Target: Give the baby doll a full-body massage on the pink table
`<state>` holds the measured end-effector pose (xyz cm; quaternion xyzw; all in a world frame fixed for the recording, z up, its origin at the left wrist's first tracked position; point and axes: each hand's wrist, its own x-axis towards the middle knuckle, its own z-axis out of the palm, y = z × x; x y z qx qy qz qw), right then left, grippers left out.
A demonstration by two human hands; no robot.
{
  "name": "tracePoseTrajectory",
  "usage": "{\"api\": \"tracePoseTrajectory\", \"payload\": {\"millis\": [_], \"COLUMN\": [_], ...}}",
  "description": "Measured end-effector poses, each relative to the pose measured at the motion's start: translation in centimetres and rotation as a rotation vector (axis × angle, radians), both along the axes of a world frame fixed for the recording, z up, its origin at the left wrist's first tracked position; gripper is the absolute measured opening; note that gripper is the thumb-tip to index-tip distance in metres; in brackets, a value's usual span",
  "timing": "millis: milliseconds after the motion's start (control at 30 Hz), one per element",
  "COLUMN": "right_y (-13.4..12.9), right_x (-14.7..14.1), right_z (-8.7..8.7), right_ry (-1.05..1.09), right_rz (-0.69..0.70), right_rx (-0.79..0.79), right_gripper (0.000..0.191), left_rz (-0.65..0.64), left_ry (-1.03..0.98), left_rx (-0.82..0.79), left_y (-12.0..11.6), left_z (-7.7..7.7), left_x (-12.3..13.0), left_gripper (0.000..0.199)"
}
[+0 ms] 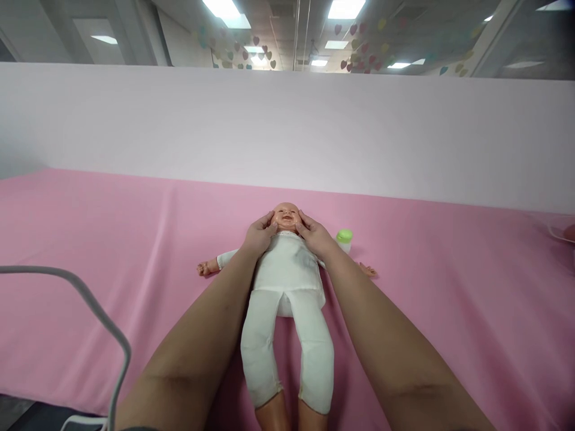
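Observation:
A baby doll (pixel 290 263) with a white cloth body lies on its back, its head (pixel 286 211) at the far end and its legs toward me. Its arms are spread out to both sides. My left hand (pixel 260 234) cups the left side of the doll's head, thumb on the cheek. On the opposite side my right hand (pixel 315 234) holds the head the same way. The fingertips beside and behind the head are partly hidden. Just right of my right hand stands a small container with a green lid (pixel 344 235), partly covered by my forearm.
Under the doll spreads a pink cloth (pixel 135 239) with some creases. A white panel (pixel 287 131) rises behind it. At the left a grey tube (pixel 101 308) curves up from the near edge. Part of a clear container (pixel 560 228) shows at the right edge.

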<state>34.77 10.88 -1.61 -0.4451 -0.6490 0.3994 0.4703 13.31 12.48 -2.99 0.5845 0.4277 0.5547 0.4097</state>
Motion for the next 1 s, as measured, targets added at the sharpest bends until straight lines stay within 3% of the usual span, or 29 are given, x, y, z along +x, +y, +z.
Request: {"api": "tracePoseTrajectory", "payload": {"millis": [200,367,567,667,800,1000], "right_y": [0.4,-0.3,-1.1,-0.9,-0.4,0.0], "right_x": [0.3,-0.2,-1.4,-1.5,-1.1,-0.2], "right_z": [-0.5,0.1,0.6,0.3,-0.2,-0.3], "right_ry": [0.070,0.030,0.001,0.006,0.022,0.098], "right_rz": [-0.006,-0.050,-0.117,-0.145,-0.144,0.017], "right_rx": [-0.077,-0.057,-0.016,-0.021,-0.025,-0.020], "right_gripper": [0.073,0.070,0.097,0.099,0.094,0.078], "left_rz": [0.004,0.010,0.049,0.069,0.049,0.000], "left_ry": [-0.005,0.035,0.205,0.261,0.243,0.102], "left_rx": [-0.054,-0.037,-0.024,-0.002,0.014,-0.006], "left_y": [0.3,-0.2,-1.9,-2.3,-1.8,-0.2], "left_z": [-0.3,0.4,2.1,2.4,1.9,0.4], "left_x": [-0.1,-0.1,0.6,0.9,0.8,0.1], "left_gripper": [0.052,0.056,0.080,0.080,0.077,0.068]}}
